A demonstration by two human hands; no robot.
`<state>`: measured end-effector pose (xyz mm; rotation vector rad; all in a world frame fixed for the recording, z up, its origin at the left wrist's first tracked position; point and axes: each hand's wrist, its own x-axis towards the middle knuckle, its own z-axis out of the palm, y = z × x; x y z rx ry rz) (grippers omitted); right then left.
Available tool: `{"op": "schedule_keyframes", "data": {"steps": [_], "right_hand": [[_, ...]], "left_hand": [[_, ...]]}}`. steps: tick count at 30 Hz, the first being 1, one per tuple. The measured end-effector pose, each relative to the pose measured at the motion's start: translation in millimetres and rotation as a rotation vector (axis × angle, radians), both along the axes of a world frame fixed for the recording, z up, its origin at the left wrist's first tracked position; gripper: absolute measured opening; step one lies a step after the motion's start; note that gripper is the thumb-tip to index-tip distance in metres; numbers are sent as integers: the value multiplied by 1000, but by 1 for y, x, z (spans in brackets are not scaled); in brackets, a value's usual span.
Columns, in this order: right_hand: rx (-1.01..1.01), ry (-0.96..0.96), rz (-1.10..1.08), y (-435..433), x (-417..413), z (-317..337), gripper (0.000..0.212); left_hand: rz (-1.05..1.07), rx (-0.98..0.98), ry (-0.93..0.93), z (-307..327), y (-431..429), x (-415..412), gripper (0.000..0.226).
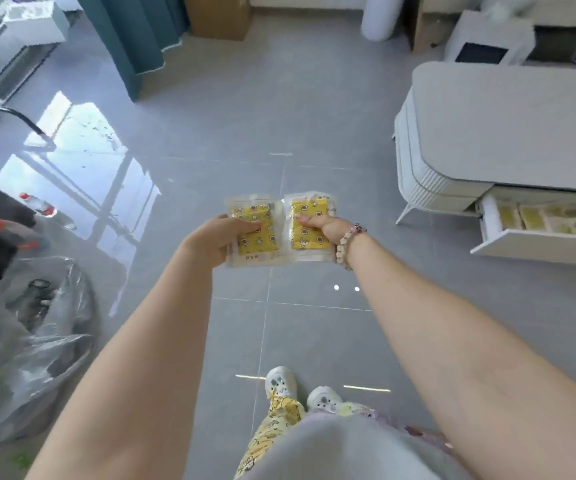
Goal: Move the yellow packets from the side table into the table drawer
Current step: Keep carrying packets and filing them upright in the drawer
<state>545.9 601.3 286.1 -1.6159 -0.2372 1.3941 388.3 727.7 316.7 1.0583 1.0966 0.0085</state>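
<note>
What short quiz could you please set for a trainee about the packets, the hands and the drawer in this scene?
1. True or false: the table's drawer is shut.
2. The left hand grips: A) a yellow packet; B) a bottle; C) nothing.
3. Which wrist wears the bead bracelet?
Key: 1 false, it stands open; 2 A; 3 the right. The right hand grips a second packet.
</note>
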Motion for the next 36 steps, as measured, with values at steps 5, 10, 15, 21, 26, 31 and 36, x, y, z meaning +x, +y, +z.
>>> {"op": "schedule_keyframes", "data": {"steps": [5,10,15,21,26,31,36], "right_hand": [[-107,-58,-216,-38,25,-14,64],[-187,-22,-381,-89,44,-17,70],[-187,-1,-596,-140,72,-17,64],[-102,71,-844,-198,122,-14,29],[-37,125,-958,-248,172,-14,18],[-27,160,-1022,-296,221,-22,12],[-55,175,-1043,-324,260,-27,29]], "left_hand": [[-258,-3,2,-7,-7,63,39],[-500,-10,24,-15,-35,117,28],[-699,-7,24,-16,-72,181,15],[-869,-38,32,-18,-135,263,18],[-891,-16,40,-23,-186,331,33],[-875,-13,21,-25,-233,394,24],[-897,-30,67,-28,-263,433,23]]}}
